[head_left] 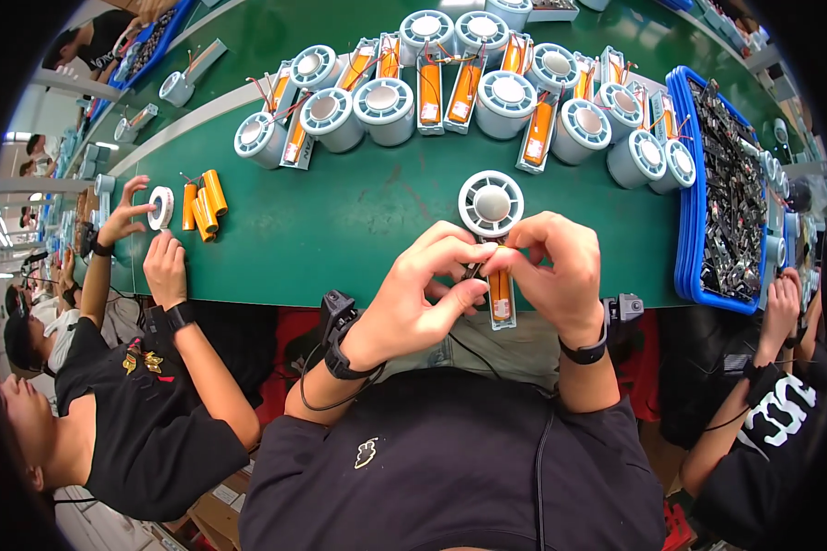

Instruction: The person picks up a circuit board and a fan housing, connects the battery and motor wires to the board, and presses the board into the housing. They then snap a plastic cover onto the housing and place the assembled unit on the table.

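In front of me at the near table edge is a light-blue handheld fan (491, 204), its round slotted head pointing away from me. Its opened handle (503, 323) runs back toward my body, with an orange battery cell (500, 296) lying inside. My left hand (418, 289) is closed in a pinch by the left side of the handle's upper end, where a small dark piece shows between the fingers. From the other side, my right hand (560, 271) pinches at the same spot, just below the head. Fingertips hide what is held there.
An arc of similar fans (383, 99) with exposed orange cells and wires spans the back. Stacked blue trays (685, 193) of small metal parts stand at right. At left, a co-worker's hand (165, 266) is near a white tape roll (160, 208) and orange cells (213, 191).
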The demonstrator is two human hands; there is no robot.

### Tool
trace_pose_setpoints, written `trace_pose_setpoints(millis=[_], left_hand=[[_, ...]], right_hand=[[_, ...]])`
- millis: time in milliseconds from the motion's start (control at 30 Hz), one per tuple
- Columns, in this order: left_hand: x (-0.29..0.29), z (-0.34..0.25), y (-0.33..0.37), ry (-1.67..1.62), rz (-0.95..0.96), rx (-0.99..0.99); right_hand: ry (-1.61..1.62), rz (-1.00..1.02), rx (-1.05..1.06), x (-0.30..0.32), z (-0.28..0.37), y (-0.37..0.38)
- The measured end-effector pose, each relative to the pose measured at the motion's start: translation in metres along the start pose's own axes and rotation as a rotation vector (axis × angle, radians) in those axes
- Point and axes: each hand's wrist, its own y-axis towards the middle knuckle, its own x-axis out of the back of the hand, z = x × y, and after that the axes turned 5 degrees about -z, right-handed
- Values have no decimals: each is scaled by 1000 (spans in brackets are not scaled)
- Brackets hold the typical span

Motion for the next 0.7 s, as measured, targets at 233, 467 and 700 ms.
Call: trace_pose_setpoints(millis=[233,467,700], left_hand=[[2,4,0,-54,7,-23],[6,5,-15,14,-88,-36],[3,2,-3,378,-124,-314]], right_hand=[[49,-118,72,-1,5,-2],[-173,254,-266,27,31,-13],[159,-210,-316,-11,27,-13]])
